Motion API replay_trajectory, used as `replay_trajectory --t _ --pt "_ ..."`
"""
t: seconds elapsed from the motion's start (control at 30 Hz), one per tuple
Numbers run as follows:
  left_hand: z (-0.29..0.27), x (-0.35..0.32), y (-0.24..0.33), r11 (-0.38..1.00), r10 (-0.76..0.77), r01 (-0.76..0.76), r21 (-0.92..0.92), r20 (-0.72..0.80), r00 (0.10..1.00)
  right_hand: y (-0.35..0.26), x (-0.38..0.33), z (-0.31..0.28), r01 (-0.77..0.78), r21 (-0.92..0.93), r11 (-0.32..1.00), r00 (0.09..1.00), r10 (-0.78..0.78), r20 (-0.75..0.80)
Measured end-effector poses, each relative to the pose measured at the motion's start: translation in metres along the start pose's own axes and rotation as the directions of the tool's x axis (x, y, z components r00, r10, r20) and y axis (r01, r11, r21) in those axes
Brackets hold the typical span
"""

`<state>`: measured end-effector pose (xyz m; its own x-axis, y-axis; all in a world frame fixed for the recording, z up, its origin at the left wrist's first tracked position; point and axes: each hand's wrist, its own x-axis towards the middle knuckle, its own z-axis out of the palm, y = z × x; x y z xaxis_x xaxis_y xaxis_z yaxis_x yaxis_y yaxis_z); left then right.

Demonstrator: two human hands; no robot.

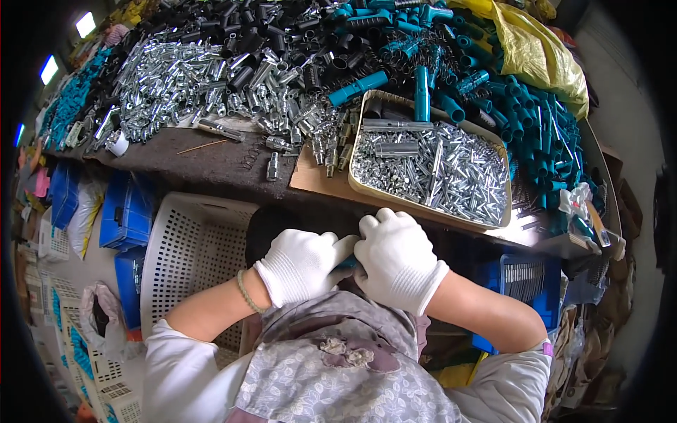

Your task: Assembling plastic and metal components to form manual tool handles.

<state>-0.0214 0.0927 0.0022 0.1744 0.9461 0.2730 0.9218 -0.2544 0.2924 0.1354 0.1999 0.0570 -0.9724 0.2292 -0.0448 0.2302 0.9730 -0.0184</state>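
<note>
1. Both hands are in white knit gloves and pressed together low in the frame, just above the lap. I see them from above.
2. Left hand [302,266]: fingers curled into a loose fist and pointing right, thumb side touching the right hand.
3. Right hand [396,259]: fingers folded down over the top, knuckles up, closed tight.
4. A teal part [347,263] shows as a sliver in the gap between the two gloves. Both hands are wrapped around it. Most of it is hidden, so I cannot tell its shape.
5. A bead bracelet [247,295] sits on the left wrist.
6. Just beyond the hands, a beige tray [357,185] rests on the bench edge, full of small silver metal pins, with a few larger metal tubes and one upright teal tube [422,95] at its far side.
7. The bench [204,166] has a dark top. Heaped on it: silver fittings [183,84] on the left, black tubes [233,25] at the back, teal tubes [543,127] on the right.
8. A yellow bag [536,49] lies at the far right corner.
9. Below the bench, left of the hands, a white perforated basket [190,254]; beside it, blue bins [127,211].
10. Another blue crate [525,278] sits right of the right forearm.
</note>
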Motion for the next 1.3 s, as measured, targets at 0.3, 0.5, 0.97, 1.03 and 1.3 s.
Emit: replay_trajectory --t 0.3,0.5,0.97,1.03,1.3 --pt "-0.003 0.000 0.003 0.990 0.060 -0.055 -0.130 0.033 0.998 0.023 -0.007 0.014 -0.038 0.448 0.893 0.991 -0.022 0.128" --pt "-0.012 -0.005 0.008 0.976 0.151 -0.161 -0.150 -0.075 0.986 0.040 -0.018 0.012 -0.190 0.755 0.628 0.973 0.018 0.230" --pt "-0.010 -0.002 0.016 0.953 -0.053 0.001 -0.302 -0.167 0.985 0.091 -0.021 -0.007 -0.194 0.399 0.896 0.620 0.427 -0.658" --pt "-0.003 -0.001 0.022 0.935 -0.087 0.024 -0.353 -0.164 0.983 0.099 -0.016 -0.006 -0.245 0.228 0.942 0.727 0.334 -0.601" --pt "0.000 -0.005 0.030 0.937 -0.065 0.049 -0.347 -0.034 0.997 0.092 0.028 0.023 -0.252 0.070 0.965 0.875 0.258 -0.410"
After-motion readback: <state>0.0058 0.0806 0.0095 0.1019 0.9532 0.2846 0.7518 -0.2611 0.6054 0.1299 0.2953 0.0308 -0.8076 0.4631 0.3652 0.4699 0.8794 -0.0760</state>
